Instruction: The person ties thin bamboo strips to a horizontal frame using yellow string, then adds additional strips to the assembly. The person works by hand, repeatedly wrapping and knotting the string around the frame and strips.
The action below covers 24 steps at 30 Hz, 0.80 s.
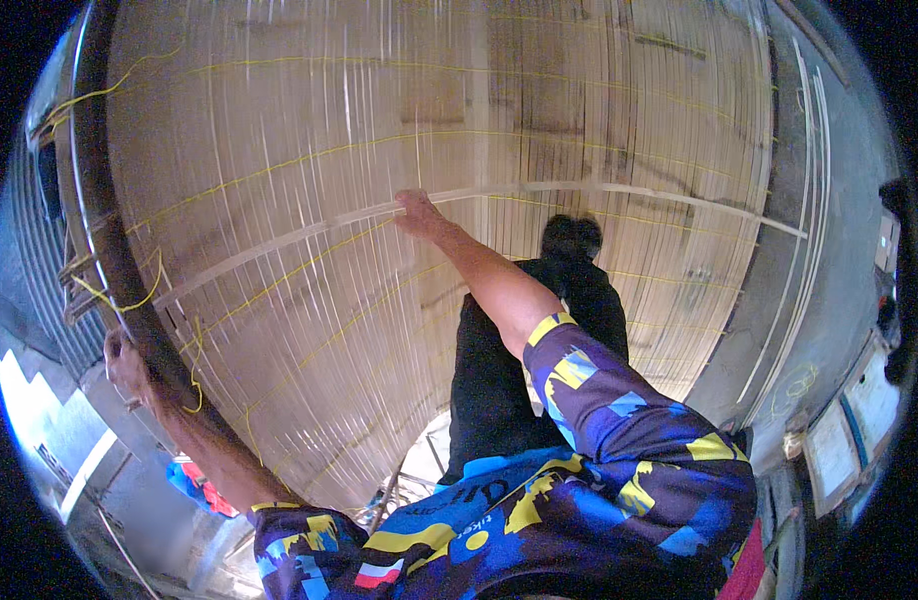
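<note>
In front of me spreads a wide sheet of thin pale slats (309,110), crossed by rows of yellow string (379,133). A long, flat, whitish strip (619,190) runs across the slats. My right hand (419,213) is closed on this strip near the middle of the sheet, arm stretched out. At the far left, my left hand (129,367) is beside the dark curved beam (144,315) along the sheet's edge. Its fingers look curled, but what they hold cannot be made out. Loose yellow string ends (159,275) hang close to that beam.
My legs in black trousers (499,360) are over the sheet's near part. Long thin strips (814,150) lie along the grey surface on the right. Framed panels (847,450) stand at the lower right. A red and blue item (204,488) is at the lower left.
</note>
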### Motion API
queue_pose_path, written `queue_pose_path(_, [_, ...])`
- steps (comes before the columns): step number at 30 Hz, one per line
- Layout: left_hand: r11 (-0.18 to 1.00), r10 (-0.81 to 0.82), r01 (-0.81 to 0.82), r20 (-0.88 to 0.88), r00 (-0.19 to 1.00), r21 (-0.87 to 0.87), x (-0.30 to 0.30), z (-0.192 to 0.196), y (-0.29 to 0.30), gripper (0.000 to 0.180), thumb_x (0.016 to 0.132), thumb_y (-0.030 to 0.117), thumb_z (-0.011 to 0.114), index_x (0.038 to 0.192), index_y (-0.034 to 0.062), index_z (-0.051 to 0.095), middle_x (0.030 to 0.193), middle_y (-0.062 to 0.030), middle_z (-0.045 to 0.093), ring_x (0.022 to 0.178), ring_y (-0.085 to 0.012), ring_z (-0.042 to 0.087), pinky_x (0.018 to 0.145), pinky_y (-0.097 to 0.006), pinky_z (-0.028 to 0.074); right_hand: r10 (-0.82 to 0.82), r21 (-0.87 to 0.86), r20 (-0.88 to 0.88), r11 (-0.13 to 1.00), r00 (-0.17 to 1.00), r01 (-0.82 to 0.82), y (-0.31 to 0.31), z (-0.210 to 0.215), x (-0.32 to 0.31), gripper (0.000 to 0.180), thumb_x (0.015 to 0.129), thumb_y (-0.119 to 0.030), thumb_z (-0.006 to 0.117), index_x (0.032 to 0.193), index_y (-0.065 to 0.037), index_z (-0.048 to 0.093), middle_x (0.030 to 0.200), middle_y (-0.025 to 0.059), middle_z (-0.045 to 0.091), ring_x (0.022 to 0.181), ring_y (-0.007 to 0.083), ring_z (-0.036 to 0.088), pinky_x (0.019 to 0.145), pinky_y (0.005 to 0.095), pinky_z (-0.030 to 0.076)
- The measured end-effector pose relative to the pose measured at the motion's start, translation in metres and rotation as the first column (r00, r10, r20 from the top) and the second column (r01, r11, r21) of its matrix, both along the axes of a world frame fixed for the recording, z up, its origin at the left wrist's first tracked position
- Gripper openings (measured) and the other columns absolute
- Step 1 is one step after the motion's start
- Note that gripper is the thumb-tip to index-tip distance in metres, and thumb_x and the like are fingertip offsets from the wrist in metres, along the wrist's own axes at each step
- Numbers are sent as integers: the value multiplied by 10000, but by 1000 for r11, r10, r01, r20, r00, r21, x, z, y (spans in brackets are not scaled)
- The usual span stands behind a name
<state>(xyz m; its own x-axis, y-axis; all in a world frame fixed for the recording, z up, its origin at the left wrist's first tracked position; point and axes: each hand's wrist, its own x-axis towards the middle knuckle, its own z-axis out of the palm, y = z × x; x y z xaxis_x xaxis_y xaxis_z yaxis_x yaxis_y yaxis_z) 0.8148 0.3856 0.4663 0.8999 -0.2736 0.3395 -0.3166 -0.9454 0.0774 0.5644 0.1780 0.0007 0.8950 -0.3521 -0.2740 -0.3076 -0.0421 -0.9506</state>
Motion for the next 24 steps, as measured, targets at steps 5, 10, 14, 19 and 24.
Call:
queue_pose_path(5, [999, 19, -19, -25, 1000, -27, -1, 4, -2, 365, 730, 158, 517, 1055, -8, 513, 1067, -227, 518, 991, -322, 510, 835, -380, 398, 271, -163, -177, 940, 946, -299, -10, 26, 5, 520, 673, -206, 605, 1112, 30, 456, 1131, 227, 451, 1096, 355, 395, 988, 419, 251])
queue_pose_path(10, [999, 35, -36, -30, 999, -34, -5, 1, -7, 370, 725, 148, 513, 1063, -2, 510, 1071, -223, 518, 994, -321, 509, 838, -379, 398, 92, -87, -118, 991, 989, -102, -39, 39, -25, 510, 707, -233, 578, 1128, 29, 459, 1188, 234, 423, 1142, 349, 361, 996, 401, 246])
queue_pose_path(14, [999, 47, -47, -39, 998, -22, -8, -1, -5, 375, 722, 140, 511, 1070, 2, 507, 1074, -220, 518, 996, -320, 509, 840, -378, 399, -16, 3, -204, 1000, 979, 17, -70, 23, -94, 445, 721, -240, 565, 1097, -9, 507, 1182, 206, 452, 1093, 358, 418, 951, 385, 320])
queue_pose_path(19, [998, 62, -62, -47, 997, 8, -12, -2, 0, 382, 717, 130, 508, 1079, 8, 503, 1078, -215, 518, 999, -318, 508, 843, -378, 399, 103, -305, -388, 923, 916, -233, -73, -25, -217, 233, 725, -175, 515, 888, -34, 605, 970, 150, 560, 916, 333, 523, 795, 413, 433])
queue_pose_path(24, [995, 41, -40, -8, 999, 97, -17, -15, -6, 390, 713, 120, 504, 1088, 14, 500, 1083, -211, 518, 1002, -317, 508, 845, -377, 399, 209, -272, -566, 865, 797, -421, -66, -39, -321, 140, 717, -165, 493, 691, -87, 607, 884, 95, 576, 819, 279, 541, 703, 417, 453])
